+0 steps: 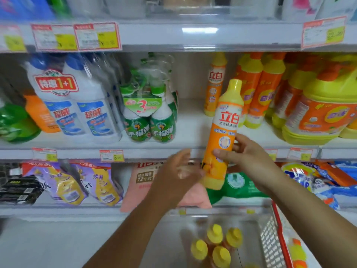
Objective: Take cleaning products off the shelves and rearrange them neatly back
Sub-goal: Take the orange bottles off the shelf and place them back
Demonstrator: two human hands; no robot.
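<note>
**Fig. Restocking step, head view.** Right grip (245, 153) holds the dish-soap bottle (222, 132) at its lower half, thumb on the label face and fingers wrapped behind. The bottle is upright w/ a slight tilt and hangs in the air in front of the front edge of the middle shelf (193, 128), not yet resting on it. Holding it low prob. leaves the base free to slide onto the shelf, label facing out.

Left grip (179, 171) is motion-blurred. Its fingers look extended and it holds nothing discernible, just beside the bottle's base, likely to steady it.

Bottle: slim, orange body, yellow neck, cap and foot, white label panel w/ red characters.

A matching bottle (214, 84) stands at the shelf's back, next to the orange refill bottles (257, 89). The bare strip in front of it is the likely slot.

Four more yellow-capped bottles (214, 234) wait in the basket (278, 225) below, so by this reading the row is early in refilling.

Green spray 3-pack (150, 120) stands to the left, well apart.
</note>
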